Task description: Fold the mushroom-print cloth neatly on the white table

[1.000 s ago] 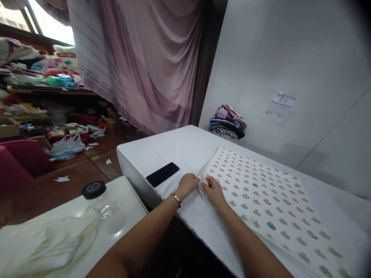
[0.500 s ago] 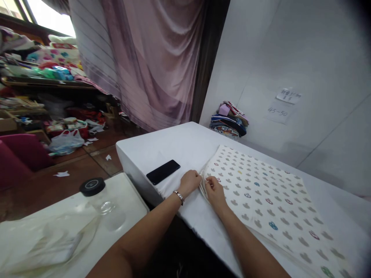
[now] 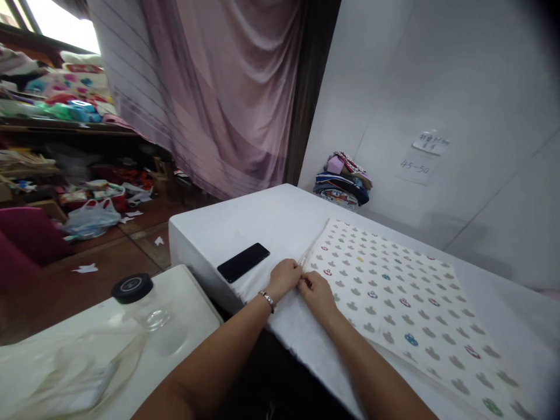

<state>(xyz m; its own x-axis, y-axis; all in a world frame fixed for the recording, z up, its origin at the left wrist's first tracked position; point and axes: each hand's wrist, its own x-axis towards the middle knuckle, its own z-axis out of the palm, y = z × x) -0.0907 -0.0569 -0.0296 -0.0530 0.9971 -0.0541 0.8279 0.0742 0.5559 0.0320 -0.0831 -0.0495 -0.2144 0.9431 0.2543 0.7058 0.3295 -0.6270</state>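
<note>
A flat white printed cloth [image 3: 380, 286], with grey animal-head shapes and a few coloured ones, lies spread over the white-covered table. It appears to be layered along its edges. My left hand [image 3: 283, 277], with a bracelet at the wrist, is closed in a pinch at the cloth's left edge. Right beside it, my right hand [image 3: 318, 296] pinches the same edge, with fingers curled. The fingertips nearly meet, and the bit of edge between them is mostly hidden. A black phone [image 3: 244, 262] rests on the table left of my left hand.
To the lower left, a clear jar with a black lid [image 3: 132, 288] and a plastic bag [image 3: 74, 379] sit on a white side table [image 3: 188, 286]. Folded cloths [image 3: 343, 181] are stacked by the wall. A pink curtain [image 3: 227, 87] hangs behind; clutter covers the left floor.
My right hand has shifted slightly left, closer to my left hand. The cloth's left edge, raised in a loop before, now lies flatter. The whole view has moved slightly.
</note>
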